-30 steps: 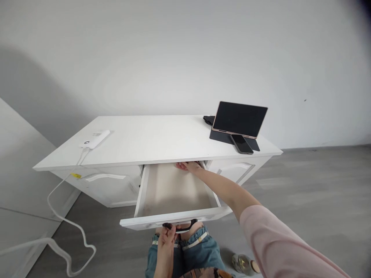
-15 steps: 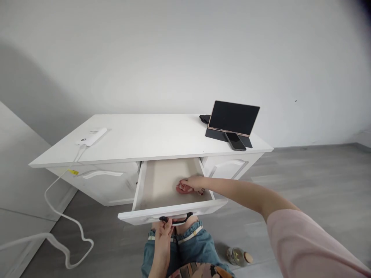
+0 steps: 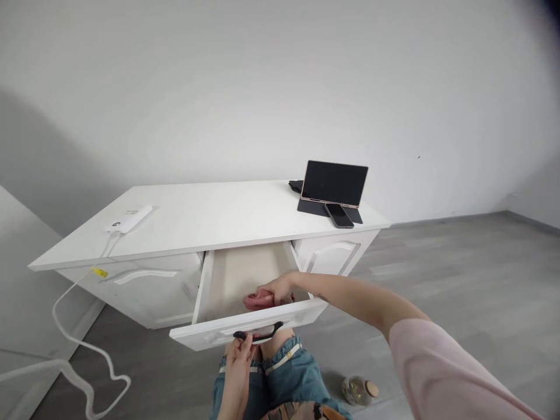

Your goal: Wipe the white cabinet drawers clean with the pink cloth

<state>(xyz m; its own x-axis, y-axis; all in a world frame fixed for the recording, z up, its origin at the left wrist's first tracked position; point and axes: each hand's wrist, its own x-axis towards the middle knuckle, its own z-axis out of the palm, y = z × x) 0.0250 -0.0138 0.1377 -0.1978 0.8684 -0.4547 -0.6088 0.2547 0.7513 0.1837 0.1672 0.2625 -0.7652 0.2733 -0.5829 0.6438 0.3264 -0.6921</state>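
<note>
A white drawer (image 3: 219,262) is pulled out of the white desk toward my knees. My left hand (image 3: 242,350) pinches the left part of its black handle (image 3: 273,331). Inside the drawer, near the front panel, my right hand (image 3: 277,287) is closed on a folded pinkish-red cloth (image 3: 258,300). Part of the cloth is hidden under my fingers, so its exact kind cannot be told. A small dark red bit shows by the fingertips at the right side of the drawer.
On the white desk (image 3: 196,210) stand a tablet (image 3: 335,182) in a dark cover, a phone (image 3: 339,216) leaning on it and a dark folded item (image 3: 296,186). A white power strip (image 3: 129,220) trails its cord (image 3: 102,353) down left. A corked glass jar (image 3: 359,391) is on the floor.
My right hand and the cloth have moved left and toward the drawer's front. My left hand keeps its hold on the handle. The whole view has shifted slightly.
</note>
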